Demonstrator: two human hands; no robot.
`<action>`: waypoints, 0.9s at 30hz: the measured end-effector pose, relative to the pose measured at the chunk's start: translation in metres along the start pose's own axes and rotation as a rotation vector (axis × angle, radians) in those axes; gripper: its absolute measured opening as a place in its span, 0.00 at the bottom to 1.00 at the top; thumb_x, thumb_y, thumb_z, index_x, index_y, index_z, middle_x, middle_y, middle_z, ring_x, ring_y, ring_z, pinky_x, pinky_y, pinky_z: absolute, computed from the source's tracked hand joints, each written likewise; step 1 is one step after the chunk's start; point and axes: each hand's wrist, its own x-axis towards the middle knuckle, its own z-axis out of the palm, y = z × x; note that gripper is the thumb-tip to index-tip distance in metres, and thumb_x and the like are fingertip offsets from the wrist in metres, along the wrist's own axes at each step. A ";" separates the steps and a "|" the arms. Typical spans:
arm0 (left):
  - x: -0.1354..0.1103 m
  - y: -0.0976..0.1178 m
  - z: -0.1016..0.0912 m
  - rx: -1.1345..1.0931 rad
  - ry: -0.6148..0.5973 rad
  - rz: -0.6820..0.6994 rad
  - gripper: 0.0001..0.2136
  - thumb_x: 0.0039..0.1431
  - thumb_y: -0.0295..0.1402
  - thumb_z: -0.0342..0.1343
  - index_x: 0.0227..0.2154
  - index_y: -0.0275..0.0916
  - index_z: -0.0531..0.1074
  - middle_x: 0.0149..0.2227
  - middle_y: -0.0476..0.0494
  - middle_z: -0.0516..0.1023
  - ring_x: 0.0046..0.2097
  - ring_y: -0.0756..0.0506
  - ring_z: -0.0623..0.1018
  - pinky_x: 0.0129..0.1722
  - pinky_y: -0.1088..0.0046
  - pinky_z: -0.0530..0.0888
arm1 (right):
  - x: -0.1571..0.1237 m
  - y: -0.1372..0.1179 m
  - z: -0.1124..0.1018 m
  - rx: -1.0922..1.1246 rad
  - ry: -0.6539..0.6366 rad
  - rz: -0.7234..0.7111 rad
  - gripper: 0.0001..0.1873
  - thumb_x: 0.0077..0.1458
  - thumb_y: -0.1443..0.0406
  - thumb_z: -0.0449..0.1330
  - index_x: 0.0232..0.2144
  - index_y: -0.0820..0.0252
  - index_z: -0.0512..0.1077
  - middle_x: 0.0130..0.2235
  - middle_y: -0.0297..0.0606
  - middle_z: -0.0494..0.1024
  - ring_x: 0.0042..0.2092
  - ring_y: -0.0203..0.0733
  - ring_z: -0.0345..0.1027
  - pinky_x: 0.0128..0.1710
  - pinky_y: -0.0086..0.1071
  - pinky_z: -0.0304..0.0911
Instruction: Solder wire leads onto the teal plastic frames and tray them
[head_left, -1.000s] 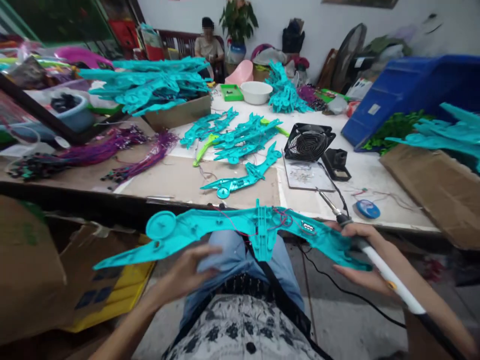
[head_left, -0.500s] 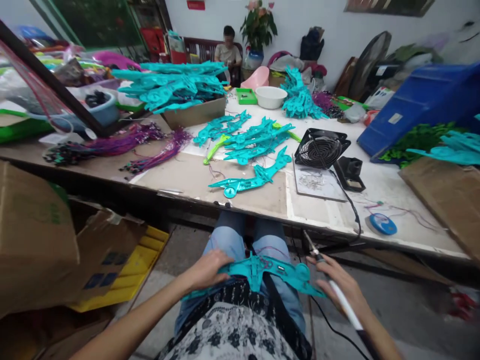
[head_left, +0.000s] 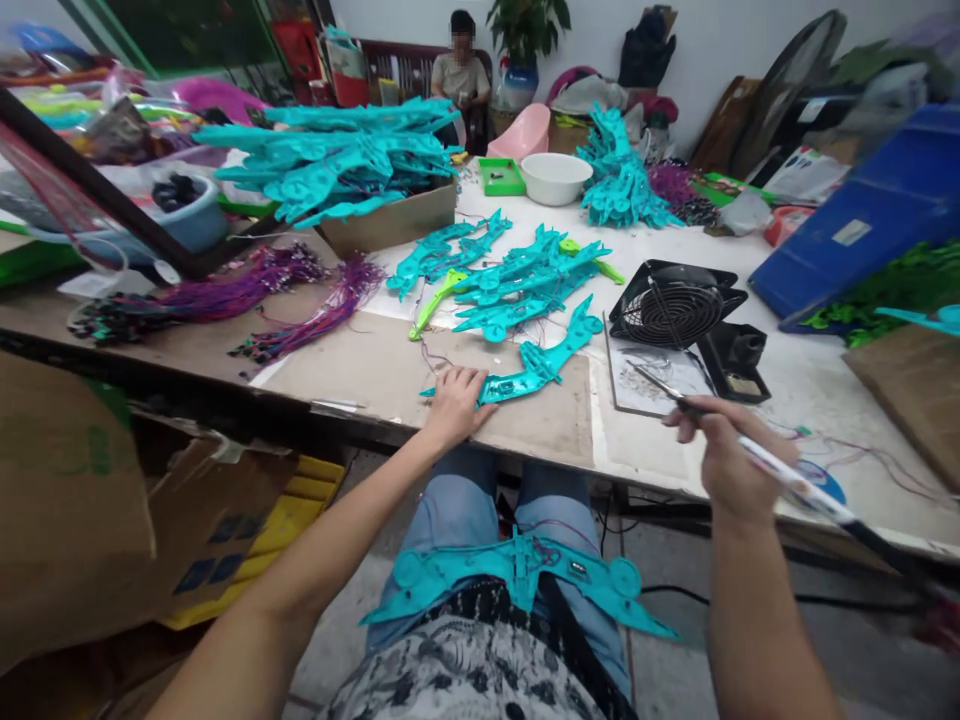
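Observation:
My left hand [head_left: 455,405] grips the left part of a teal plastic piece [head_left: 529,378] at the table's front edge, its fingers over the top. This piece has a small slotted block and a bent right end. My right hand [head_left: 739,455] holds a soldering iron [head_left: 799,482] like a pen, with its metal tip above a flat board [head_left: 637,392] strewn with small bits. Across my lap lies a similar teal piece [head_left: 487,572] with thin wires near its middle; neither hand touches it.
Behind are more teal pieces [head_left: 517,285], a piled cardboard box [head_left: 390,225] and purple wire bundles [head_left: 202,290]. A black fan [head_left: 671,305] and iron stand [head_left: 739,365] are right, near a blue bin [head_left: 862,215]. Someone [head_left: 461,75] sits at the back.
My left hand has left the lap piece and moved up onto the table piece. My right hand has raised the soldering iron from beside my lap to above the board.

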 end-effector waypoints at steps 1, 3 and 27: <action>0.001 -0.006 0.001 -0.021 -0.009 0.027 0.25 0.58 0.41 0.59 0.56 0.34 0.68 0.53 0.32 0.74 0.54 0.34 0.70 0.55 0.53 0.66 | 0.001 0.005 0.010 -0.034 -0.083 0.006 0.09 0.58 0.63 0.62 0.39 0.59 0.79 0.22 0.32 0.76 0.27 0.40 0.73 0.31 0.34 0.67; -0.002 -0.019 0.000 -0.075 -0.015 0.087 0.23 0.60 0.41 0.58 0.55 0.35 0.68 0.52 0.34 0.74 0.52 0.36 0.71 0.54 0.55 0.67 | 0.002 0.018 0.031 -0.105 -0.189 0.011 0.11 0.60 0.60 0.61 0.41 0.58 0.78 0.22 0.31 0.75 0.29 0.41 0.76 0.36 0.36 0.70; 0.089 -0.053 -0.007 -0.175 0.002 -0.577 0.54 0.45 0.58 0.63 0.69 0.49 0.41 0.72 0.32 0.33 0.70 0.24 0.37 0.59 0.32 0.54 | 0.010 0.109 0.117 -0.519 -0.507 -0.379 0.23 0.58 0.57 0.63 0.54 0.55 0.66 0.51 0.44 0.77 0.49 0.50 0.74 0.48 0.42 0.69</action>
